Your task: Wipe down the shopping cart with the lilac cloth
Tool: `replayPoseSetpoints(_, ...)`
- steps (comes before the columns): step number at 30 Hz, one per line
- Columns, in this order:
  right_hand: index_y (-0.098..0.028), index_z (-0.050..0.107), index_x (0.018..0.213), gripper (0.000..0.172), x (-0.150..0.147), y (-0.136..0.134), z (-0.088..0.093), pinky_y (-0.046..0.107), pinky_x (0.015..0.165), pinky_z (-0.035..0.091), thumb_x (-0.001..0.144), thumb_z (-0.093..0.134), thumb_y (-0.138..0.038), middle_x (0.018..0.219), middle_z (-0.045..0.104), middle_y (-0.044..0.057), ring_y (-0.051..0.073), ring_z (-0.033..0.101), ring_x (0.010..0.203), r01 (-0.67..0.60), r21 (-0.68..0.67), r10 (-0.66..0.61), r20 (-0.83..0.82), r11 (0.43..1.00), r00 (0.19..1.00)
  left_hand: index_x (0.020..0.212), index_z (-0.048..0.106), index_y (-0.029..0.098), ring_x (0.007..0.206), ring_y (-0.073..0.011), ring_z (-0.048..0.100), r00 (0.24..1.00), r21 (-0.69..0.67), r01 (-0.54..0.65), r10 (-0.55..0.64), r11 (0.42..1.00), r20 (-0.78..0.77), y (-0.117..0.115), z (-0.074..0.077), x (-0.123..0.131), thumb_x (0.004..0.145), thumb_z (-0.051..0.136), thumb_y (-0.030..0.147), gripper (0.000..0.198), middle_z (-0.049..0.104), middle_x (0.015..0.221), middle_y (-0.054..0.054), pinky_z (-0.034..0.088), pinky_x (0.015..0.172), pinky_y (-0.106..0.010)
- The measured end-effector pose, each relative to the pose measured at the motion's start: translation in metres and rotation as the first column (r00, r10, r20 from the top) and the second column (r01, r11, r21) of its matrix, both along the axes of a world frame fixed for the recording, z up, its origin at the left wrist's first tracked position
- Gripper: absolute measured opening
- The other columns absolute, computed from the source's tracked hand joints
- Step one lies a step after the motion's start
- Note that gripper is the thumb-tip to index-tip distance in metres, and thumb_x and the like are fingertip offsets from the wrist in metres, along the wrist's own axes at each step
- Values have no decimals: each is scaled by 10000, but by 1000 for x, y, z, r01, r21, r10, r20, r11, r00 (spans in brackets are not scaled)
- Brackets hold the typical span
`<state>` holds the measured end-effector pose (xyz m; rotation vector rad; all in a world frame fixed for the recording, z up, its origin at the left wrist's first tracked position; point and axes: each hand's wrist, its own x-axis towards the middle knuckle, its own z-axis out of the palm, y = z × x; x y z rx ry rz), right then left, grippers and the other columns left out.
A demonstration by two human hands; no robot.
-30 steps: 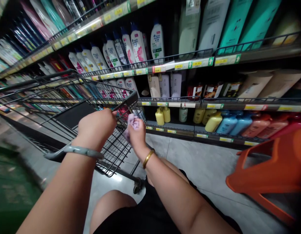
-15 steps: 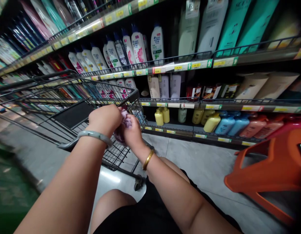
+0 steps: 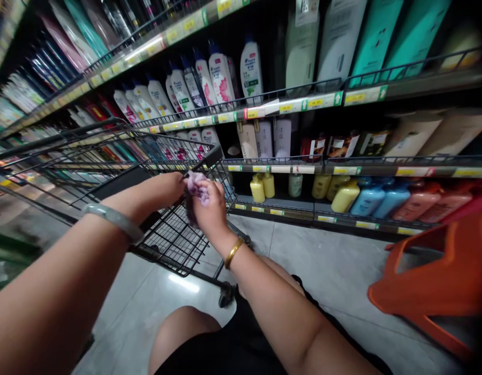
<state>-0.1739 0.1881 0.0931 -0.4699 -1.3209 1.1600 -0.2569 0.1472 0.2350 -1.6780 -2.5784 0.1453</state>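
A crumpled purple cloth point(image 3: 198, 188) is gripped in my right hand point(image 3: 212, 211), above the front end of a dark wire shopping cart point(image 3: 178, 247). Part of the cloth hangs dark and blurred below the fingers. My left hand point(image 3: 168, 188) is curled beside the cloth, its knuckles close to it. Its fingertips are hidden, so whether it grips the cloth or a cart wire does not show. A pale bangle point(image 3: 113, 221) circles my left wrist and a gold one point(image 3: 233, 253) my right.
Ahead stand shelves with white shampoo bottles point(image 3: 221, 78), yellow bottles point(image 3: 257, 188) and blue bottles point(image 3: 368, 200). An orange plastic stool point(image 3: 428, 291) is at the right. A cart wheel point(image 3: 226, 295) rests on the grey tiled floor point(image 3: 322, 265) near my knees.
My left hand and forearm have shifted left and lowered. More of the purple cloth shows above my right hand, which stays nearly in place. The view has turned slightly.
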Motion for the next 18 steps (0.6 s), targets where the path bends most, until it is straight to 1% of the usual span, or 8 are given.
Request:
replayPoseSetpoints(3,-191,670,1075,323,2,16,-19,419,1074,508,772,694,-84,1138,625,81,220,615,1100,73,-212,-37,170,975,985,971,707,104,728,-216,688,994,-109,-112,109,988,-31,-21,8,0,1034,365,443,485,753,846,-129,512,757,-322)
replayPoseSetpoints(5,-179,669,1090,320,4,17,-22,420,1083,505,782,713,-107,1156,615,95,230,612,1115,99,-236,-51,203,967,978,1001,703,156,792,-217,709,985,-173,-171,163,970,-58,-41,11,-4,1026,315,542,548,758,883,-94,508,788,-292)
replayPoseSetpoints(8,-190,668,1114,313,1,-1,-11,380,1089,516,812,747,-179,1217,597,108,224,616,1143,37,-27,-33,118,999,992,1056,728,214,1001,-245,731,974,-175,-216,224,961,31,-74,13,-20,963,347,638,577,769,984,-51,513,910,-266)
replayPoseSetpoints(10,-212,669,1122,285,-2,-13,-4,365,1112,512,845,735,-208,1242,590,104,214,612,1187,-14,157,5,55,987,998,1171,723,244,1157,-251,694,958,-119,-202,222,972,183,-91,12,-31,888,402,710,633,763,1197,-10,490,1030,-281)
replayPoseSetpoints(12,-227,674,1109,262,-5,-15,-5,368,1132,504,854,716,-187,1243,588,97,207,604,1211,-18,214,11,34,977,999,1217,716,226,1187,-264,682,916,-80,-276,288,958,280,-102,10,-35,834,413,768,729,757,1251,-23,502,1039,-296)
replayPoseSetpoints(15,-218,675,1088,291,-7,-3,-16,413,1103,525,814,706,-125,1214,588,98,214,613,1152,71,1,-70,82,998,994,1197,719,189,924,-268,741,837,-140,-394,417,909,354,-106,8,-24,854,294,813,829,799,979,-60,575,795,-298)
replayPoseSetpoints(17,-208,675,1084,290,-6,3,-20,434,1068,543,807,706,-130,1190,589,103,217,620,1103,115,-112,-104,105,987,989,1121,740,199,812,-251,735,856,-142,-403,427,904,291,-102,7,-10,874,248,798,814,781,846,-49,547,693,-271)
replayPoseSetpoints(18,-208,678,1083,283,-6,3,-19,429,1051,551,809,710,-145,1183,591,102,214,624,1083,109,-109,-99,93,988,991,1090,746,204,805,-246,733,875,-133,-397,418,908,246,-99,7,-4,882,244,786,796,776,829,-46,533,680,-262)
